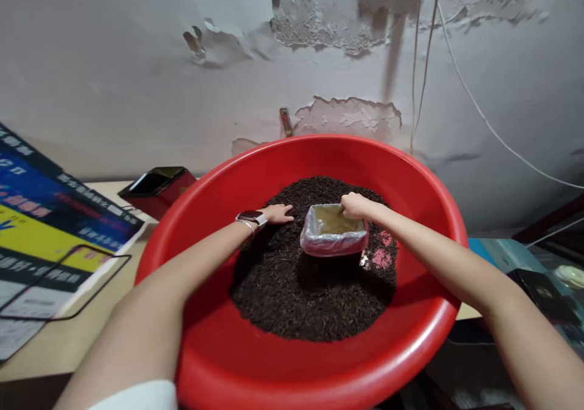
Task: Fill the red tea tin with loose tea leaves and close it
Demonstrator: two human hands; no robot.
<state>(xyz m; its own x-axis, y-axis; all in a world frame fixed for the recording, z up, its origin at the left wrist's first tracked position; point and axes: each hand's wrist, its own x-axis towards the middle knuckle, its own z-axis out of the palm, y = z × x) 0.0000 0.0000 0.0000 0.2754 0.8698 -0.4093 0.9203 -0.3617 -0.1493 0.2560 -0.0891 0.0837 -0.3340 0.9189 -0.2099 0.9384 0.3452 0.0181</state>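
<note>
no legible text in view. printed poster (50,215) at left edge of the table carries rows of characters on dark blue, yellow and grey bands; all blurred and foreshortened, no word or number readable. red box (157,189) behind it has a dark glossy top; no label resolved. pink patterned patch (382,249) beside the lined box (333,232): a print, not lettering as far as can be told. watch (252,218) on left wrist: face dark, no digits.
</note>
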